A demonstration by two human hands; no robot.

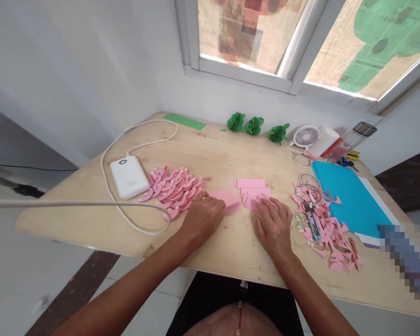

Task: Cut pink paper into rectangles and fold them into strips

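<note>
My left hand (207, 215) is closed with its fingertips on a pink paper piece (229, 200), which is blurred by motion. Just to the right, a small stack of pink paper strips (254, 186) lies on the wooden table (227, 161). The fingers of my right hand (273, 221) are stretched out and rest on the near edge of that stack. Beyond my left hand is a heap of curved pink paper cutouts (178, 186). To the right of my right hand, a blue-grey cutting tool (313, 221), perhaps scissors, lies among pink paper scraps (339, 242).
A white power bank (129, 176) with a looping white cable (107, 163) occupies the left side. Green paper shapes (254, 126) and a green strip (185, 121) line the wall. A small fan (306, 136), a bottle (350, 140) and a blue sheet (350, 198) are at right.
</note>
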